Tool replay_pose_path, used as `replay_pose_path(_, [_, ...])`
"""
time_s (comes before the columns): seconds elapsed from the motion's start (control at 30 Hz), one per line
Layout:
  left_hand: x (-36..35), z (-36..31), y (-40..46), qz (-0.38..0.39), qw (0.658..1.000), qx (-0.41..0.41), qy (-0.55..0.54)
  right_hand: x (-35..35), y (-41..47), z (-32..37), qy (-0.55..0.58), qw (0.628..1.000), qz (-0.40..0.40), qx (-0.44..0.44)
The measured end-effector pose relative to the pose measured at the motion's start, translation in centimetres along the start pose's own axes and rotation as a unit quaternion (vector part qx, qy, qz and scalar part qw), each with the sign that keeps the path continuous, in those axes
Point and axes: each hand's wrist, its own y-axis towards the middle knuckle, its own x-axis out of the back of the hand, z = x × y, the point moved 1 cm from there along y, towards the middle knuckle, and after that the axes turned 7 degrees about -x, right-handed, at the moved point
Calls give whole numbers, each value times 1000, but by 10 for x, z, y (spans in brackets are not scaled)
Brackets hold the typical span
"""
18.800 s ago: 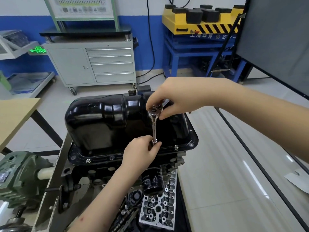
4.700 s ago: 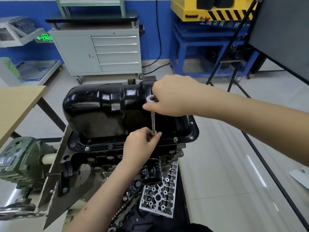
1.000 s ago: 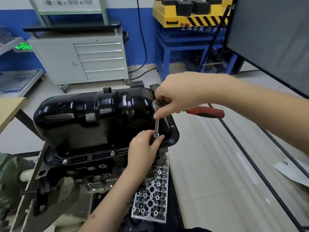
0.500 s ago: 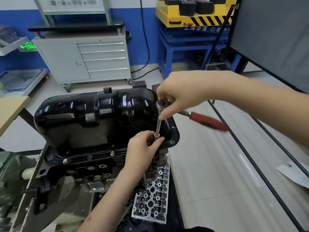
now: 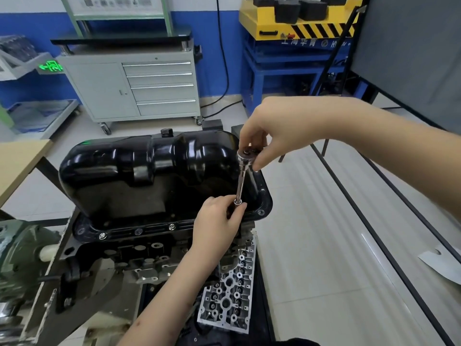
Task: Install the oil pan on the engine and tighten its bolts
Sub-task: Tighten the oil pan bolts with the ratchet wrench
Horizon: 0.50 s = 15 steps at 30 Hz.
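The red handle, which stuck out to the right a moment before, had swung behind the right hand (image 5: pixel 272 136), so the ratchet (image 5: pixel 245 156) was turning. Right fingers pinched its head; the left hand (image 5: pixel 219 221) gripped the shaft's lower end on the oil pan (image 5: pixel 149 171) near-right rim, atop the engine (image 5: pixel 119 255).

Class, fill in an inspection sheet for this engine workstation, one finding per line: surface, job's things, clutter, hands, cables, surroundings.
Surface: grey metal engine stand carries the dark engine block.
Job's things: glossy black oil pan sits on the block; flange bolts fitted; chrome ratchet with extension bar stands upright near the pan's right corner.
Clutter: silver cylinder head below the engine.
Hands: left hand pinches the extension's lower end; right hand grips the ratchet head.
Cables: black cable hangs down the blue wall.
Surroundings: grey drawer cabinet, yellow lift table.
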Motion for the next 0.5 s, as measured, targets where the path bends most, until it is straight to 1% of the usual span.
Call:
replay_pose_path(0.13, [-2,-2,1,-21,999,24,-18,-6,1,2,-25,999,-14,-22])
replay_pose_path(0.27, [-3,-2,3,-31,998,43,-37,-13,1,4,-16,999,-24,-19])
replay_pose_path(0.4, [-2,1,4,-2,1000,7,-11,-6,1,4,-17,1000,-11,15])
replay_pose_path(0.5, [-2,1,4,-3,1000,-9,-4,-2,-1,6,5,999,12,48])
